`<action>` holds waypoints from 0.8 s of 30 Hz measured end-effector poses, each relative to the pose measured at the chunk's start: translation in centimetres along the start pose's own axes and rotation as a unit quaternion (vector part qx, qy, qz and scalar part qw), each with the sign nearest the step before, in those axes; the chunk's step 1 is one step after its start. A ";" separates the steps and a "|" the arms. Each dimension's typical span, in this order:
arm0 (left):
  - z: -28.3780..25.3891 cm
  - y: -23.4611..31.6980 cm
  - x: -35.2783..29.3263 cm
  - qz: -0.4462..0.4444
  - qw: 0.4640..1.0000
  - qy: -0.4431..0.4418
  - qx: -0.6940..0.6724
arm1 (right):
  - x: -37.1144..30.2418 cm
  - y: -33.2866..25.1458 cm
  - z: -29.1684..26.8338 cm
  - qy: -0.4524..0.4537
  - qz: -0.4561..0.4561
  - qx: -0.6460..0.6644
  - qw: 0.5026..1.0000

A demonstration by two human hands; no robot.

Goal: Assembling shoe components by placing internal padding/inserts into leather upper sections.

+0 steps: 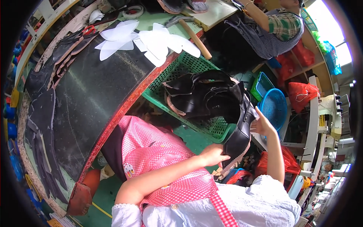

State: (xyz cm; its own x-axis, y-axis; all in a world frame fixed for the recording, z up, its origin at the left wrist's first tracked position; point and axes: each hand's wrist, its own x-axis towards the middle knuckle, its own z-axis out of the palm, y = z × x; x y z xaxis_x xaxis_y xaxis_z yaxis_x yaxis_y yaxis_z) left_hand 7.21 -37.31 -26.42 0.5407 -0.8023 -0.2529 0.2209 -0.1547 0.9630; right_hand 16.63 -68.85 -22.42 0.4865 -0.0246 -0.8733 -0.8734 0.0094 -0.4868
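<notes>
A black leather shoe upper (237, 137) with a jagged, pale-backed edge stretches between my two hands. My left hand (214, 154) is closed on its lower end, thumb and fingers pinching the leather. My right hand (262, 124) grips the far right edge, with some fingers hidden behind the leather. Beyond it, more black leather uppers (189, 99) lie bunched in a green perforated basket (160, 102). Where the held piece meets the pile, I cannot tell whether they are joined.
On the left stands a dark-topped workbench (98, 87) with a red edge, carrying white templates (155, 41), a hammer (194, 39), red-handled scissors (89, 30) and leather strips (41, 113). A co-worker (272, 34) sits at the far right. Nearby are a blue basket (273, 109) and red bags (302, 94).
</notes>
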 end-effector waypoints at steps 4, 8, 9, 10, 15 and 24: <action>0.0 -1.5 -0.8 0.198 0.955 0.015 0.221 | -3.2 0.0 4.4 0.077 -0.169 0.199 0.962; -3.0 -2.8 0.2 0.117 0.991 0.021 -0.061 | -6.1 -1.9 4.1 -0.038 -0.348 0.080 0.933; -5.7 -0.2 -1.0 0.033 0.969 0.002 -0.246 | -7.0 -2.1 3.4 -0.058 -0.326 0.050 0.942; -7.6 1.6 -1.7 -0.027 0.928 0.068 -0.365 | -8.1 -2.8 4.7 -0.083 -0.351 -0.010 0.932; -12.0 6.0 -6.1 0.151 0.905 0.071 -0.392 | -11.2 -6.5 9.9 -0.110 -0.323 -0.303 0.890; -12.9 6.8 -4.7 0.111 0.908 0.254 -0.314 | -11.1 -11.1 15.5 -0.053 -0.343 -0.300 0.889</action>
State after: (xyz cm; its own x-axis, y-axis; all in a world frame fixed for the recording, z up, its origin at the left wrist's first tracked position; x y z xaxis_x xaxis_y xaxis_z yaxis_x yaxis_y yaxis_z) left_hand 16.66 -27.13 -19.93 0.8978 -0.3800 -0.2223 0.3933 0.4651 0.7931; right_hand 21.24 -53.15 -7.59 0.8795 0.2761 -0.3876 -0.2091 -0.5075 -0.8359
